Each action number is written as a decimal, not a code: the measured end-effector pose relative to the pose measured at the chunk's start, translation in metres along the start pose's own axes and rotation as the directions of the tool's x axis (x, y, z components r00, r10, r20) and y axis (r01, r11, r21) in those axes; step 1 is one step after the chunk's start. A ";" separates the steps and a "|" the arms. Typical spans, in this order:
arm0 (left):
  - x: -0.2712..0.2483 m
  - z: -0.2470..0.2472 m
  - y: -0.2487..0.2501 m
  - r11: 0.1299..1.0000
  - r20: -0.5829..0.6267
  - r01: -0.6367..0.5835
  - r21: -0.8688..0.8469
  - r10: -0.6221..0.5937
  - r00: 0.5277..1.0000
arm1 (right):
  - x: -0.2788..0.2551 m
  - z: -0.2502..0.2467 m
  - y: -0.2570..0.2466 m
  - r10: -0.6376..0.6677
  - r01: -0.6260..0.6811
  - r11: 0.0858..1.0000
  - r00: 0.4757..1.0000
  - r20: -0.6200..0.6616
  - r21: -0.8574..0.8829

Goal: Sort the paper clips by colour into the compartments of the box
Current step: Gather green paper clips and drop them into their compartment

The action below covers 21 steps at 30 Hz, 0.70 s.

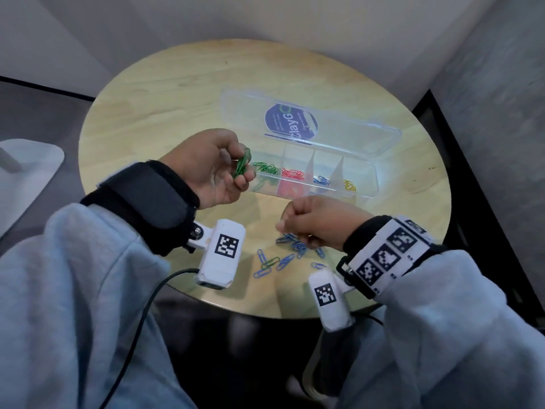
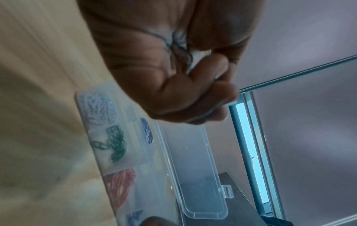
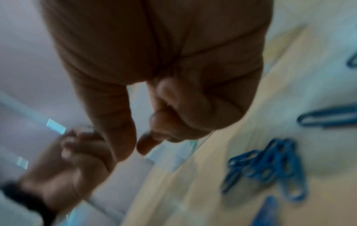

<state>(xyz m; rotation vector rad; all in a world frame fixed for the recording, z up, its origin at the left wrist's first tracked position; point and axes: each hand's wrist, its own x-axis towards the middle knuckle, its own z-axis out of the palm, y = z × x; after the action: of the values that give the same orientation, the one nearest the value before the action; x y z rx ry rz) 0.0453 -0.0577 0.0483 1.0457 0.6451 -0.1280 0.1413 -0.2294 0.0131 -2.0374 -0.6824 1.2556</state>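
The green clips [image 1: 242, 166] are pinched in the left hand [image 1: 210, 169], held just left of the box [image 1: 372, 184], near its green compartment [image 1: 265, 170]. Loosely released, they could bounce into the red compartment [image 1: 292, 174] next door. The right hand [image 1: 316, 222] hangs curled over the loose blue clips [image 1: 290, 246]; whether it holds any cannot be told. One green clip [image 1: 270, 263] is left among them. The open lid [image 1: 339, 125] lies beyond on the table [image 1: 165, 93].

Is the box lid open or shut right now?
Open. The clear lid is folded back behind the box, lying about flat, and the compartments with sorted clips are uncovered.
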 end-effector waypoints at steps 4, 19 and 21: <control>0.002 0.000 -0.004 0.999 0.037 0.011 -0.053 -0.009 0.999 | -0.001 0.012 -0.003 -0.053 0.061 0.820 0.998 0.031 -0.569; 0.011 0.006 0.006 0.994 -0.109 -0.013 -0.109 0.001 0.994 | 0.007 0.014 -0.004 0.014 0.024 0.777 0.998 0.056 -0.629; 0.013 0.005 0.007 0.996 -0.107 -0.019 -0.088 0.009 0.994 | 0.002 -0.001 -0.010 0.007 0.014 0.897 0.999 0.046 -0.441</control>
<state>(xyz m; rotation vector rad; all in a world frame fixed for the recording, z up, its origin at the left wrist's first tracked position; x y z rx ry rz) 0.0611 -0.0558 0.0484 0.9760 0.7337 -0.0310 0.1419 -0.2216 0.0199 -2.3695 -1.0745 1.2300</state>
